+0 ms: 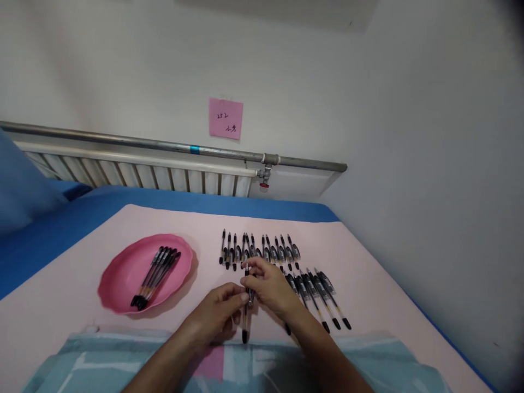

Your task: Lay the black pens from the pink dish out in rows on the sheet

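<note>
An upright-pointing pen [245, 327] with a black end stands between my two hands, its dark end toward me. My left hand [219, 310] is closed in a pinch on the pen's barrel. My right hand [272, 286] has its thumb and fingers closed around the upper part, near the tip. A dark piece that looks like a pen cap shows just under the right fingers, partly hidden. Beyond my hands lies a row of uncapped pens [223, 248] with black caps [296, 251] among them. More uncapped pens [323, 297] and caps lie by my right forearm, which covers some.
A pink scalloped plate [117, 284] at the left holds several capped pens [158, 275]. The table has a pink cover [204, 221] with a blue edge [184, 201]. Behind are a radiator [164, 177], a metal pipe [143, 143] and a wall with a pink note [226, 118].
</note>
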Action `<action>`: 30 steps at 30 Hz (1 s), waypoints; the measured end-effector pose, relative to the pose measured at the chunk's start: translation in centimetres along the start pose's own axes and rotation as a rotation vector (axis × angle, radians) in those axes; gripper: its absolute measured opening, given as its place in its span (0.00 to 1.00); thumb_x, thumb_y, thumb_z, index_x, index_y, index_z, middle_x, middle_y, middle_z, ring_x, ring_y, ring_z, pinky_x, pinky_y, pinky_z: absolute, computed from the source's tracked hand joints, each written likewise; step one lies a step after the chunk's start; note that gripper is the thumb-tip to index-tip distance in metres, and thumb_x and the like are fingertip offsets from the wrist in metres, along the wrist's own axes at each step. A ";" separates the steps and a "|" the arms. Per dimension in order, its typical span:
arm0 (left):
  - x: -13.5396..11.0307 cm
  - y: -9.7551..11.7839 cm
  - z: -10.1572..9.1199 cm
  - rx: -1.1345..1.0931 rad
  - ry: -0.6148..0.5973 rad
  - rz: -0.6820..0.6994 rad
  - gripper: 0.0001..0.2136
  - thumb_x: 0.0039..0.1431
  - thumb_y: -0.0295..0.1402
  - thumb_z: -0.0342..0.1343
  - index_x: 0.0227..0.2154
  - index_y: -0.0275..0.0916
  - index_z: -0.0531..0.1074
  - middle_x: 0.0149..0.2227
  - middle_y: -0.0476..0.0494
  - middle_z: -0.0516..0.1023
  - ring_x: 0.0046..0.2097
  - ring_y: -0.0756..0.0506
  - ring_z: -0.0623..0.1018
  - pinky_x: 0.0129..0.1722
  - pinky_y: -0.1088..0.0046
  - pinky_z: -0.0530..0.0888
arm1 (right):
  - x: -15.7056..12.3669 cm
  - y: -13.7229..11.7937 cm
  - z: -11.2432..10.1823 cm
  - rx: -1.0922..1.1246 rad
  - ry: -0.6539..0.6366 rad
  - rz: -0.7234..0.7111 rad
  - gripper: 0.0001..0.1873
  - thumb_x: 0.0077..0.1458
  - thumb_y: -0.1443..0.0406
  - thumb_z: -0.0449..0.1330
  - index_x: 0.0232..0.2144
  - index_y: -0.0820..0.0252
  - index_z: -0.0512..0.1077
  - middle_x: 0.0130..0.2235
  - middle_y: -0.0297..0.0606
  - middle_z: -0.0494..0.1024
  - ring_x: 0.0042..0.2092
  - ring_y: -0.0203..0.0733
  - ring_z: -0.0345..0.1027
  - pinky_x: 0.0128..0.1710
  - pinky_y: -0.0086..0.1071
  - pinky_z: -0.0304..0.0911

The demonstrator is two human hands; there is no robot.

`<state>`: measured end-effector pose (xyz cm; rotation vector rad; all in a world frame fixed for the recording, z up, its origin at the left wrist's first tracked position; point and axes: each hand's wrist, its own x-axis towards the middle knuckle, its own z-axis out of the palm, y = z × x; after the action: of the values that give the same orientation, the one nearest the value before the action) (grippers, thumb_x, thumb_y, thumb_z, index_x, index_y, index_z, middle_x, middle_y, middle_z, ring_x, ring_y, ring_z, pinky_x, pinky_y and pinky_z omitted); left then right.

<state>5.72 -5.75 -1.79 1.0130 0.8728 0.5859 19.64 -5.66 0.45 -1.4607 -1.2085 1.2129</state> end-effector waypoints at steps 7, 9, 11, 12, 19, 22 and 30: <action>-0.5 0.2 -0.1 -0.166 -0.066 -0.016 0.17 0.46 0.47 0.59 0.23 0.37 0.65 0.14 0.57 0.64 0.12 0.59 0.51 0.12 0.81 0.45 | -0.2 0.1 0.9 0.199 0.088 -0.029 0.14 0.39 0.66 0.62 0.33 0.58 0.68 0.24 0.25 0.65 0.21 0.28 0.57 0.18 0.22 0.51; -0.6 0.2 -0.3 -0.192 -0.072 -0.032 0.16 0.46 0.45 0.60 0.24 0.37 0.65 0.17 0.56 0.66 0.13 0.60 0.52 0.12 0.81 0.45 | -0.3 0.2 1.3 0.208 0.102 -0.083 0.16 0.38 0.66 0.64 0.34 0.58 0.68 0.25 0.27 0.67 0.25 0.31 0.62 0.21 0.23 0.56; -0.6 0.1 -0.6 -0.205 -0.073 -0.041 0.16 0.45 0.44 0.61 0.25 0.37 0.65 0.19 0.55 0.67 0.14 0.60 0.52 0.12 0.82 0.45 | -0.3 0.1 1.5 0.248 0.086 -0.080 0.20 0.37 0.66 0.65 0.37 0.58 0.68 0.26 0.27 0.68 0.26 0.32 0.63 0.22 0.24 0.57; -0.6 0.2 -0.7 -0.207 -0.068 -0.039 0.16 0.45 0.43 0.62 0.25 0.37 0.65 0.20 0.55 0.67 0.14 0.60 0.53 0.12 0.82 0.45 | -0.4 0.0 1.5 0.278 0.075 -0.050 0.22 0.38 0.66 0.65 0.39 0.58 0.68 0.25 0.27 0.67 0.24 0.31 0.62 0.20 0.24 0.56; -0.5 0.6 -1.6 -0.134 0.014 0.030 0.15 0.46 0.44 0.60 0.24 0.36 0.68 0.19 0.56 0.66 0.15 0.59 0.56 0.14 0.82 0.48 | -0.8 -0.4 0.6 0.272 -0.125 0.177 0.07 0.44 0.63 0.60 0.25 0.61 0.67 0.16 0.26 0.66 0.15 0.26 0.52 0.14 0.21 0.46; -0.6 0.7 -1.4 -0.061 0.044 0.048 0.16 0.48 0.46 0.58 0.26 0.35 0.70 0.18 0.56 0.66 0.15 0.59 0.54 0.14 0.81 0.47 | -0.4 -0.4 0.1 0.371 -0.041 0.133 0.08 0.44 0.62 0.60 0.25 0.61 0.66 0.17 0.26 0.66 0.16 0.27 0.54 0.14 0.20 0.46; -0.8 0.5 -0.4 0.164 -0.003 0.082 0.19 0.49 0.49 0.54 0.26 0.34 0.71 0.17 0.54 0.64 0.17 0.56 0.55 0.18 0.78 0.49 | 0.5 -0.5 -0.1 0.682 0.198 0.004 0.11 0.41 0.63 0.64 0.27 0.60 0.66 0.21 0.28 0.67 0.23 0.31 0.62 0.16 0.21 0.53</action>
<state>4.95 -6.00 -1.12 1.2024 0.8904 0.5884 19.72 -5.11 0.85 -1.0323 -0.5670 1.2787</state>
